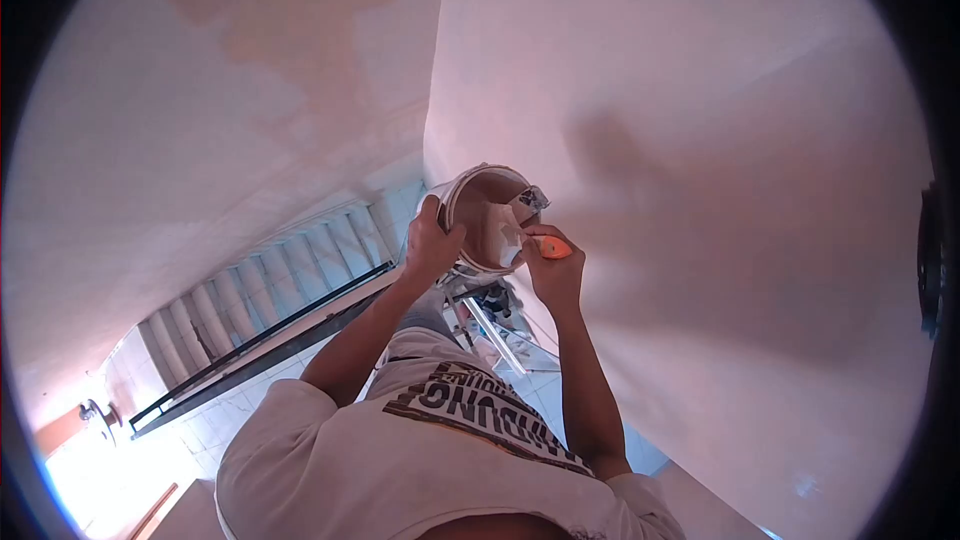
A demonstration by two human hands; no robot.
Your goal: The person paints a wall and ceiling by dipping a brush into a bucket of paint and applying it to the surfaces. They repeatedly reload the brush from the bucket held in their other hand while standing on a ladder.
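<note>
Near the middle of the frame, the left hand (432, 240) wraps its fingers over the rim of a bucket (487, 217), tipping its mouth toward the camera so the pinkish contents inside can be reached. The right hand (552, 268) is closed around the orange handle of a scraper (530, 230), whose pale blade dips into the bucket, likely to load material. A pink wall (720, 190) fills the right of the frame. Stairs (290, 280) with a dark railing (250, 345) drop toward the lower left, and a ladder (495, 330) shows just below the bucket.
</note>
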